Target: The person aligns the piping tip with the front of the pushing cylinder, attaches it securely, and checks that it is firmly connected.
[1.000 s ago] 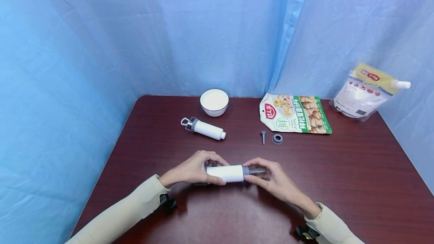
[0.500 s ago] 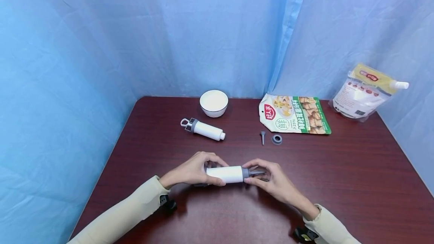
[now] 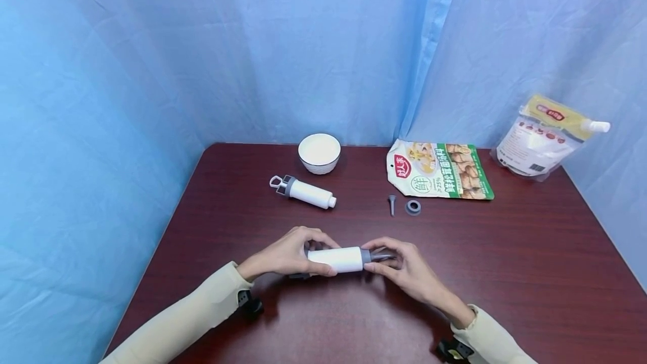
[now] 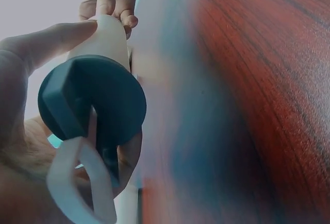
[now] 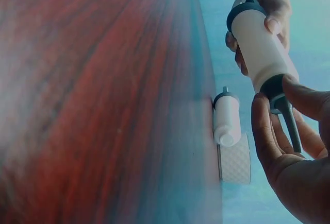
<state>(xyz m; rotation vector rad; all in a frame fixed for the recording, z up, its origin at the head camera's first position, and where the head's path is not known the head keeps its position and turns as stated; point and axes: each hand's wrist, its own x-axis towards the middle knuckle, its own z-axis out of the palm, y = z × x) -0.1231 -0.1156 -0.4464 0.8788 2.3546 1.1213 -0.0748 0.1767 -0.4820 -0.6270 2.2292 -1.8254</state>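
Between both hands lies a white plunger syringe (image 3: 342, 259) with grey end fittings, held level near the table's front. My left hand (image 3: 290, 251) grips its barrel at the plunger end, thumb in front and fingers behind. The left wrist view shows that end's grey cap (image 4: 113, 90) and a white pull handle (image 4: 77, 183). My right hand (image 3: 411, 268) pinches the grey collar (image 5: 273, 86) of the nozzle at the other end between thumb and fingers. The tapered nozzle tip (image 5: 290, 123) points into the right palm.
Behind the hands lie a second white syringe (image 3: 309, 194), a small grey nozzle (image 3: 392, 205) and a grey ring (image 3: 413, 207). A white bowl (image 3: 319, 153), a flat food packet (image 3: 440, 170) and a spouted pouch (image 3: 543, 136) are along the back edge, before blue curtains.
The right fingers shift very slightly around the nozzle collar, and the nozzle tip's angle differs a little. Both hands keep their places on the syringe.
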